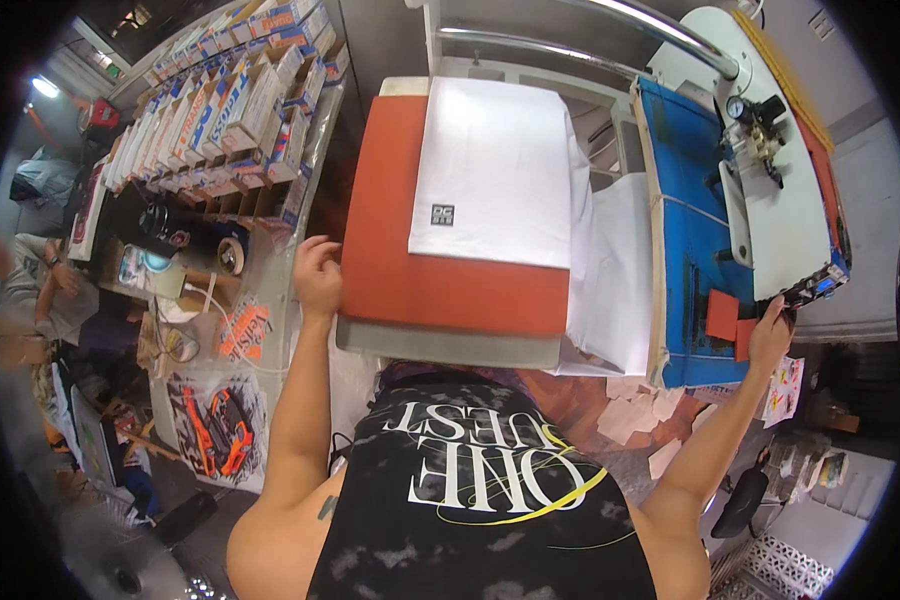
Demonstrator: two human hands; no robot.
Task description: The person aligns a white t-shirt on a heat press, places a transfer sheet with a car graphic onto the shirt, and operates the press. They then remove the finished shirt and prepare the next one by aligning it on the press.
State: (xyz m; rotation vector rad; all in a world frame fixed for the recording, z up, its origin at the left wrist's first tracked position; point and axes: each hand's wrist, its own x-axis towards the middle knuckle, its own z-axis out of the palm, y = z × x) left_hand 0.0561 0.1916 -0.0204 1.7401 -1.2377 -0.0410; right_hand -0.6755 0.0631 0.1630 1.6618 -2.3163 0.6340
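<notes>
White fabric (pixel 495 170) with black square print (pixel 443 215) on orange-red rectangular pad (pixel 455 295). Left hand (pixel 318 277) beside pad: fingers half-curled, empty. Right hand (pixel 770 340) at black control box (pixel 818 287): grip unclear. Overhanging fabric, if snagged, could skew.

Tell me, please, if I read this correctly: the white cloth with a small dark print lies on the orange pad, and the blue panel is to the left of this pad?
The side is wrong: the head view shows the blue panel to the right of the orange pad.
</notes>
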